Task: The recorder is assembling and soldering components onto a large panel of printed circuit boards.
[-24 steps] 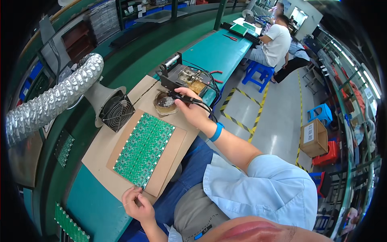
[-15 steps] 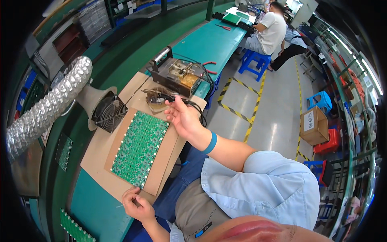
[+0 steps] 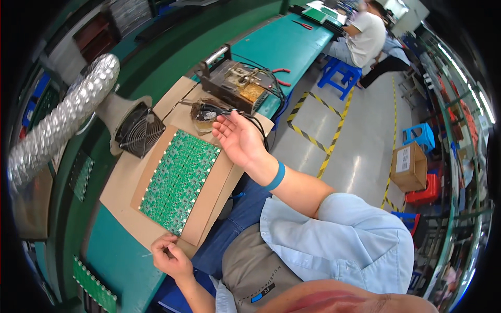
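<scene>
On a brown cardboard sheet lies a green circuit board panel (image 3: 180, 181) packed with small components, pale connectors along its long edges. My right hand (image 3: 241, 140) is beyond its far right corner, palm turned up and fingers curled, with the black-handled soldering iron (image 3: 222, 111) between thumb and fingers. The iron's front end lies over a round amber-coloured dish (image 3: 202, 124). My left hand (image 3: 172, 256) is closed in a pinch at the board's near corner. A thin strand, looking like solder wire (image 3: 146, 255), sticks out beside it.
A soldering station (image 3: 237, 86) stands beyond the dish, with red-handled pliers (image 3: 282, 77) behind it. A black fan (image 3: 141, 130) with a silver duct (image 3: 68, 120) stands left of the board. Another board (image 3: 94, 284) sits at lower left. A seated person (image 3: 368, 39) works farther along the bench.
The view has shifted slightly. My right hand has turned a little more palm up, the iron still by the dish. My left hand stays at the board's near corner.
</scene>
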